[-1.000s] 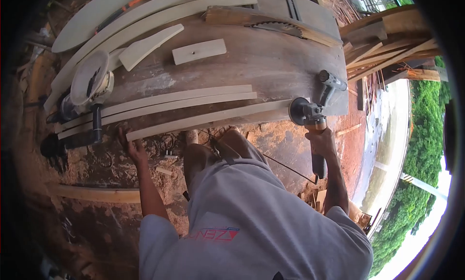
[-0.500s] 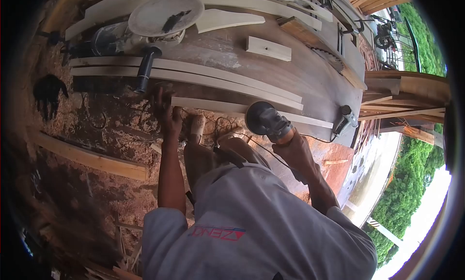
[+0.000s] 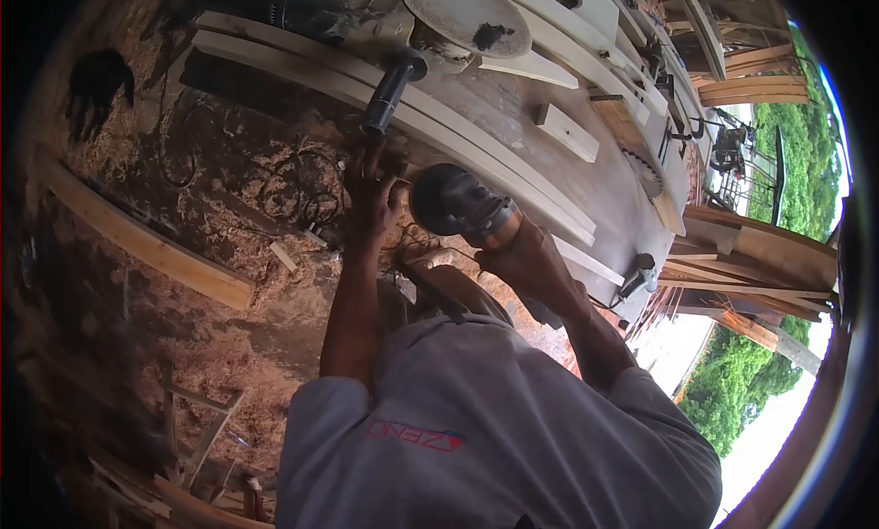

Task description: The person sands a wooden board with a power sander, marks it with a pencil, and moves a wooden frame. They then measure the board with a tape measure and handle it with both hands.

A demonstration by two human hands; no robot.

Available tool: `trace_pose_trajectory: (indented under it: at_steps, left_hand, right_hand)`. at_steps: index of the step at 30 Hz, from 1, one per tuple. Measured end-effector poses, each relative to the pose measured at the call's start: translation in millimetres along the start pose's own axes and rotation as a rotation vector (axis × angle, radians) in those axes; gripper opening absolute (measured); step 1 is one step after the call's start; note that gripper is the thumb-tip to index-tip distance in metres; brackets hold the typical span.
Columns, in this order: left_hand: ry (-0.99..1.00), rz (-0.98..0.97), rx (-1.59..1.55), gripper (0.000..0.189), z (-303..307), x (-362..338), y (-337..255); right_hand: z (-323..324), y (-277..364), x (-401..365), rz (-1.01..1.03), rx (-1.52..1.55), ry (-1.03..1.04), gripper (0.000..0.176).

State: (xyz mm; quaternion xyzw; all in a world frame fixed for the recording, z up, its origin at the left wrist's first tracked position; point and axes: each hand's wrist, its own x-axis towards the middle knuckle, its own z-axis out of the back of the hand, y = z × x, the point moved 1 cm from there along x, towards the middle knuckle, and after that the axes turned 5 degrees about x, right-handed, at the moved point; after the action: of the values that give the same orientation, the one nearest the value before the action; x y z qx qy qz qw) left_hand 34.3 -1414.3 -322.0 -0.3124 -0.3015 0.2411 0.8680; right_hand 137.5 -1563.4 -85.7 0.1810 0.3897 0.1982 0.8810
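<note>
My right hand (image 3: 522,259) is wrapped round a power sander (image 3: 462,204) with a round, dark head. The sander's head is over a pale wooden strip (image 3: 586,259) at the near edge of the workbench (image 3: 494,112), hiding part of it. Close to the left of the sander, my left hand (image 3: 374,185) has its fingers spread, just below the black side handle (image 3: 394,94) of a larger disc tool (image 3: 467,16). Whether its fingertips touch the strip's end is unclear. Two long pale strips (image 3: 494,149) lie beyond the sander.
A short wooden block (image 3: 568,133), a circular saw blade (image 3: 644,174) and another power tool (image 3: 638,277) are on the bench. A plank (image 3: 146,240), a dark glove (image 3: 96,94) and shavings lie at the left. Cables coil by my left hand.
The view has turned and shifted left. The sander has moved left along the near strip, closer to my left hand, which stays spread near the strip's left end.
</note>
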Motion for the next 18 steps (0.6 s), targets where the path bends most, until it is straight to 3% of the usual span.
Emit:
trace_pose_trajectory:
  at_steps: [4,7,12,14,18]
  left_hand:
    - [0.004,-0.062,-0.063,0.047,-2.4,1.3,8.7]
    - [-0.029,-0.096,0.067,0.043,-3.8,4.0,3.7]
    - [-0.028,-0.141,0.036,0.031,0.0,11.4,0.3]
    - [-0.050,-0.158,0.033,0.041,-1.2,11.8,-1.6]
    - [-0.023,-0.160,0.091,0.041,-3.4,9.3,-1.3]
  right_hand:
    - [-3.4,15.8,9.5,0.074,0.048,0.061,0.052]
    - [2.8,6.5,1.0,0.041,0.064,0.018,0.048]
    - [28.9,-47.9,-38.0,-0.149,0.035,-0.029,0.037]
    - [40.0,-73.6,-57.3,-0.184,0.070,-0.062,0.037]
    - [60.7,-129.8,-89.4,-0.269,0.153,-0.139,0.038]
